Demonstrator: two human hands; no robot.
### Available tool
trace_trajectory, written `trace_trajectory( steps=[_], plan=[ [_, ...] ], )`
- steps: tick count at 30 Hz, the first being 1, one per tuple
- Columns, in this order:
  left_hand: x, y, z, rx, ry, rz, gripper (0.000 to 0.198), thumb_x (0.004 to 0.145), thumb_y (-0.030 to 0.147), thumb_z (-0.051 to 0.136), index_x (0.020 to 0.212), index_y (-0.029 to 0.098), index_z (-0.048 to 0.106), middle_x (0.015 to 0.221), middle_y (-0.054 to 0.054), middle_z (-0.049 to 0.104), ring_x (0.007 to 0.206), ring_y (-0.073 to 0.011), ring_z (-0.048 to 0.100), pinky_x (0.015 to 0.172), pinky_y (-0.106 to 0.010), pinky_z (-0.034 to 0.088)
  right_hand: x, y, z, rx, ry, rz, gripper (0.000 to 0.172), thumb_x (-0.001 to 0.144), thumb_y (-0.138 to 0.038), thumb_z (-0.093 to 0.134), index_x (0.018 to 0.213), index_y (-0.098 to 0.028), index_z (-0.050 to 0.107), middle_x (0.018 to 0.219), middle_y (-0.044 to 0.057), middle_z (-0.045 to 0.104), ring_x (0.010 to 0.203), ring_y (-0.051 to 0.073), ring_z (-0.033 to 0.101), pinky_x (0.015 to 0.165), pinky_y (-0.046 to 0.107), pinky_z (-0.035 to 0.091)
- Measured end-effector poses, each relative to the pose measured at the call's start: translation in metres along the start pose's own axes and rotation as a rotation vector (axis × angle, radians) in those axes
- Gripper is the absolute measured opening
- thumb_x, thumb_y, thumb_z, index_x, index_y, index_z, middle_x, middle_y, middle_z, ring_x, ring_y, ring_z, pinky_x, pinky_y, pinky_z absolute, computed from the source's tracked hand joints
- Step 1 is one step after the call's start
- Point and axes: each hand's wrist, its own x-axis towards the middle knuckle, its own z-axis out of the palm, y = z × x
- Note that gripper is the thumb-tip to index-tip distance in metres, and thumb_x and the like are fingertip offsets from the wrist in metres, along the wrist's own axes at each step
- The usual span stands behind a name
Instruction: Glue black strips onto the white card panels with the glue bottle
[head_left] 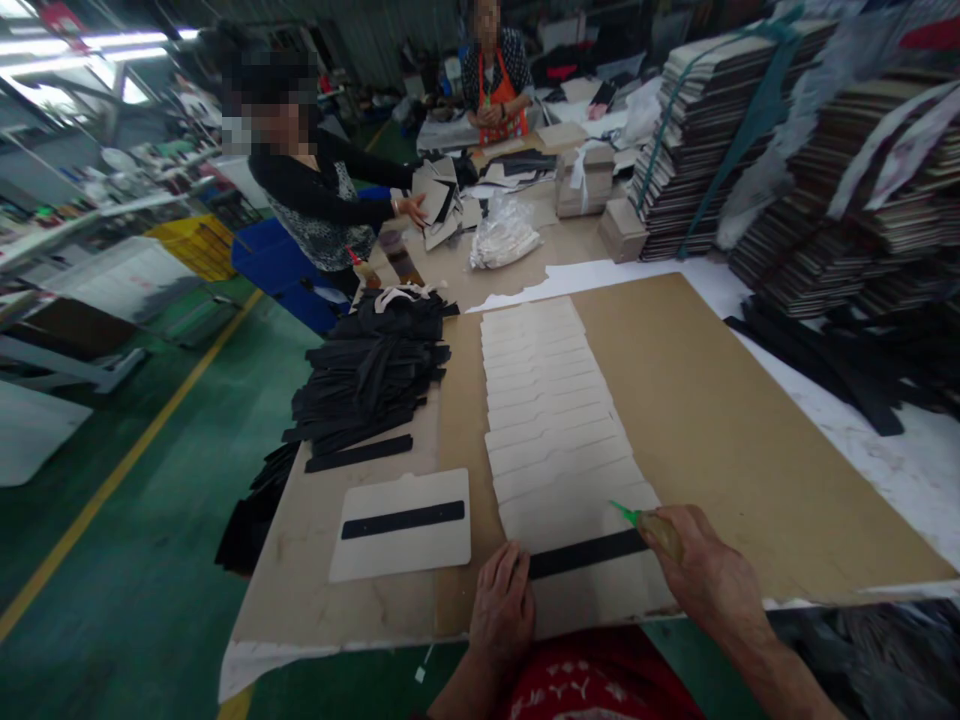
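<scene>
My left hand (pixel 502 600) lies flat, fingers together, pressing the left end of a black strip (pixel 589 553) onto the nearest white card (pixel 592 590). My right hand (pixel 705 570) is closed around a small glue bottle with a green nozzle (pixel 637 517), its tip pointing left just above the strip. Behind this card, several white cards (pixel 551 410) lie overlapped in a row running away from me on a brown board (pixel 712 420). To the left lies a finished white card with a black strip (pixel 403 522).
A heap of black strips (pixel 371 375) sits at the table's left edge. Tall tied stacks of cards (pixel 712 130) fill the right rear. A person in black (pixel 315 190) handles pieces at the table's far left, another in an orange apron (pixel 499 85) stands beyond. A blue bin (pixel 281 270) stands on the green floor.
</scene>
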Motion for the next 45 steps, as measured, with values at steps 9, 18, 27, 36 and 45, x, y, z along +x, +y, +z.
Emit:
trace_trajectory(
  steps=[9, 18, 27, 36, 45],
  plan=[
    [-0.002, -0.002, 0.003, -0.002, -0.024, 0.012, 0.043, 0.088, 0.01, 0.046, 0.13, 0.014, 0.057, 0.133, -0.013, 0.059, 0.125, -0.0258, 0.051, 0.101, -0.042, 0.051, 0.002, 0.016, 0.0, 0.021, 0.011, 0.027, 0.026, 0.098, -0.047, 0.04, 0.107, -0.027, 0.055, 0.105, 0.002, 0.063, 0.06, 0.015, 0.062, 0.051, 0.029, 0.042],
    [-0.007, -0.006, 0.009, 0.008, -0.011, 0.014, 0.046, 0.087, 0.009, 0.047, 0.132, 0.015, 0.055, 0.133, -0.012, 0.058, 0.126, -0.026, 0.05, 0.101, -0.043, 0.051, 0.004, 0.039, -0.008, -0.031, 0.058, 0.131, 0.027, 0.097, -0.048, 0.044, 0.11, -0.027, 0.055, 0.11, 0.003, 0.063, 0.066, 0.017, 0.064, 0.054, 0.031, 0.044],
    [-0.005, -0.004, 0.005, 0.007, -0.037, 0.011, 0.046, 0.086, 0.009, 0.047, 0.132, 0.015, 0.055, 0.134, -0.013, 0.058, 0.125, -0.0259, 0.051, 0.1, -0.044, 0.052, -0.004, 0.007, 0.004, 0.152, -0.022, -0.022, 0.028, 0.097, -0.048, 0.041, 0.106, -0.027, 0.057, 0.103, 0.002, 0.064, 0.061, 0.015, 0.064, 0.054, 0.029, 0.047],
    [0.0, 0.001, -0.003, 0.008, -0.022, 0.014, 0.045, 0.087, 0.01, 0.045, 0.131, 0.014, 0.056, 0.132, -0.014, 0.059, 0.124, -0.0263, 0.052, 0.099, -0.043, 0.052, -0.007, -0.017, 0.002, 0.178, -0.057, -0.03, 0.03, 0.098, -0.049, 0.038, 0.105, -0.027, 0.057, 0.102, 0.003, 0.063, 0.068, 0.018, 0.066, 0.058, 0.03, 0.048],
    [-0.001, 0.001, -0.001, 0.006, -0.031, 0.006, 0.045, 0.087, 0.01, 0.047, 0.13, 0.015, 0.057, 0.132, -0.013, 0.059, 0.124, -0.0261, 0.051, 0.1, -0.043, 0.051, -0.006, -0.018, 0.009, 0.242, -0.061, -0.018, 0.031, 0.097, -0.052, 0.039, 0.107, -0.028, 0.056, 0.103, 0.003, 0.063, 0.072, 0.019, 0.065, 0.061, 0.033, 0.049]
  ],
)
